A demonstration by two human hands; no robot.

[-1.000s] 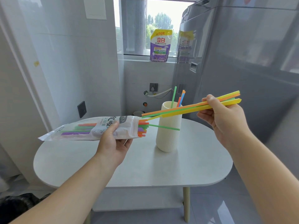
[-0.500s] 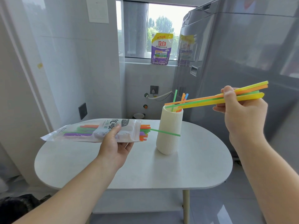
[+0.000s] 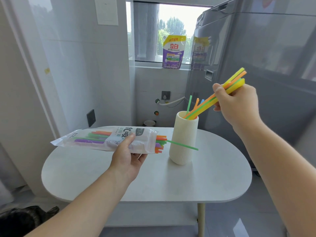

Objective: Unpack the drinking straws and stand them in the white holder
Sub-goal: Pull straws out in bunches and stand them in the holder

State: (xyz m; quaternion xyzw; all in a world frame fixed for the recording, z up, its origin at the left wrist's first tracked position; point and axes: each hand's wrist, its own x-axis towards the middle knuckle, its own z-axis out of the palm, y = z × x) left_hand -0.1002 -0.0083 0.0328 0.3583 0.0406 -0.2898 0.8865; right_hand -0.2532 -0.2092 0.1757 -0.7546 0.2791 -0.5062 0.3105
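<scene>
Right hand (image 3: 237,103) grips a tilted bunch of straws (image 3: 203,106), lower ends in the holder (image 3: 184,139) on the table (image 3: 213,182). Left hand (image 3: 127,154) grips the pack (image 3: 106,140) beside it. Step: loading the bunch; next, probably release. Holder has a few straws already. Pack has many, with one green straw (image 3: 183,145) poking far out.
</scene>
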